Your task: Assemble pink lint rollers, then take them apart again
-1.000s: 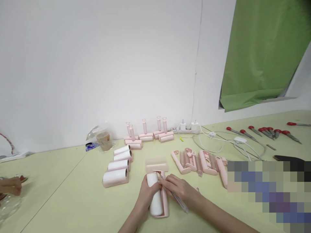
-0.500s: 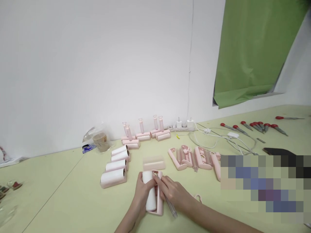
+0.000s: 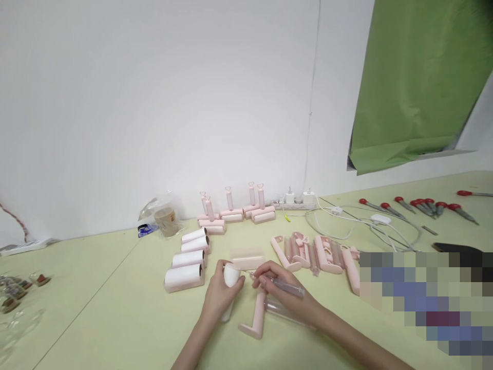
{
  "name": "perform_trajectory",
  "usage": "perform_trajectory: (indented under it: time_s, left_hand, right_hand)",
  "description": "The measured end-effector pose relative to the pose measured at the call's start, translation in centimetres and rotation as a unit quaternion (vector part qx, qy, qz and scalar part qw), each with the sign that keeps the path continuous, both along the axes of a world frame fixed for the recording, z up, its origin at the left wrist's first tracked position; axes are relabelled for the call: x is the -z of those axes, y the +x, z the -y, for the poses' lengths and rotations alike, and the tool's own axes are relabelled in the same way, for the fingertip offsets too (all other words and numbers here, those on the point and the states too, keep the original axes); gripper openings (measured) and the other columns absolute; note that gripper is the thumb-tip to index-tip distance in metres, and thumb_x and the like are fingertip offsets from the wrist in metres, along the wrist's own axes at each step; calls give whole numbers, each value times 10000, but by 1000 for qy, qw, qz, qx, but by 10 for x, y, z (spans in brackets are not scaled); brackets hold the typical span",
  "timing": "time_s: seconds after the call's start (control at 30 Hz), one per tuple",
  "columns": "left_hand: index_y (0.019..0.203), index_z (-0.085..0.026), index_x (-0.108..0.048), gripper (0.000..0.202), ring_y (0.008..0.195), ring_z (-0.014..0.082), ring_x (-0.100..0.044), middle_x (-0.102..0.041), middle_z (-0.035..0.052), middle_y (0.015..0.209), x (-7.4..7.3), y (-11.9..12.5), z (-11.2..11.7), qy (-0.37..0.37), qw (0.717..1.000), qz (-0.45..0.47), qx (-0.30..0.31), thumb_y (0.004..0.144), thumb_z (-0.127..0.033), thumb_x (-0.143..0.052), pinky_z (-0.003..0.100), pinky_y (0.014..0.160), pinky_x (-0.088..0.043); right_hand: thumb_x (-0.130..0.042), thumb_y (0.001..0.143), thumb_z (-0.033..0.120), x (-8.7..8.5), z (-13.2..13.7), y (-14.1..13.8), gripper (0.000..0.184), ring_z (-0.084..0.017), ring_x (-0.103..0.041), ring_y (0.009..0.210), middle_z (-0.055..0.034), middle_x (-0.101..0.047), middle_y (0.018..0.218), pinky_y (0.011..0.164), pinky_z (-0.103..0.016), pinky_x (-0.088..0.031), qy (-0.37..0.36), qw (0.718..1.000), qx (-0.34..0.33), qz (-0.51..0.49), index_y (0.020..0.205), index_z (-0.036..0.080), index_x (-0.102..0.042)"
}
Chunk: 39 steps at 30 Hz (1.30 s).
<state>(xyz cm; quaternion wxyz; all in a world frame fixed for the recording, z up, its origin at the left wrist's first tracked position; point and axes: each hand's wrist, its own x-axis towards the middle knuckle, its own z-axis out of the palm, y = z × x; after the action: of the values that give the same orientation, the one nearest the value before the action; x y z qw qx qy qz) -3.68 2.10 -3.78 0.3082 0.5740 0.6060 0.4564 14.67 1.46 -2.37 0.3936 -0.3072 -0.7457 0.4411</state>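
My left hand (image 3: 219, 290) is closed round a white lint roll (image 3: 231, 275), its upper end showing and its lower end sticking out below the palm. In my right hand (image 3: 279, 285) is a clear-handled tool (image 3: 290, 288), whose thin tip points left toward the top of the roll; whether it touches cannot be seen. Under the right hand a pink lint roller frame (image 3: 257, 318) lies on the table, a clear tube (image 3: 287, 311) beside it and partly hidden by the hand. A clear cover (image 3: 247, 258) lies just beyond both hands.
White rolls in clear covers (image 3: 184, 278) line the left. Pink lint rollers (image 3: 232, 213) stand by the wall. Pink frames and clear tubes (image 3: 327, 254) lie at right, before a power strip (image 3: 295, 205) and cables. Several red-ended tools (image 3: 423, 205) lie far right.
The roll has come away from the pink frame, which now lies on the table under my right hand. The clear-handled tool has swung from pointing down toward me to lying nearly level.
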Motion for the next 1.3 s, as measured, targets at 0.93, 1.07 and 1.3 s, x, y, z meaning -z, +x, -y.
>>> perform_trajectory:
  time_s: [0.93,1.07,1.3]
  left_hand:
    - [812,-224,-400,286,601,154,-505,-512,-48,658,-6,10,8,16,998,-50,40,652,-370,-588,236,579,-370]
    - [812,-224,-405,305,600,158,-509,-524,-45,657,-3,8,8,11,998,-50,42,648,-395,-597,233,569,-369]
    - [872,-210,-421,346,633,188,-549,-567,-7,697,-7,7,-10,-29,993,-106,36,660,-446,-557,249,565,-377]
  right_hand:
    - [-458,831,426,12,-2,-9,257,-91,-499,529,-37,-629,792,536,-239,-427,-89,986,-4,-138,833,172,-504]
    - [-449,829,444,11,1,-10,278,-94,-506,533,-43,-627,811,538,-248,-438,-85,989,-4,-118,839,172,-508]
    - [-418,833,470,7,-9,-16,305,-83,-497,521,-26,-603,827,514,-228,-430,-61,991,30,-116,858,180,-505]
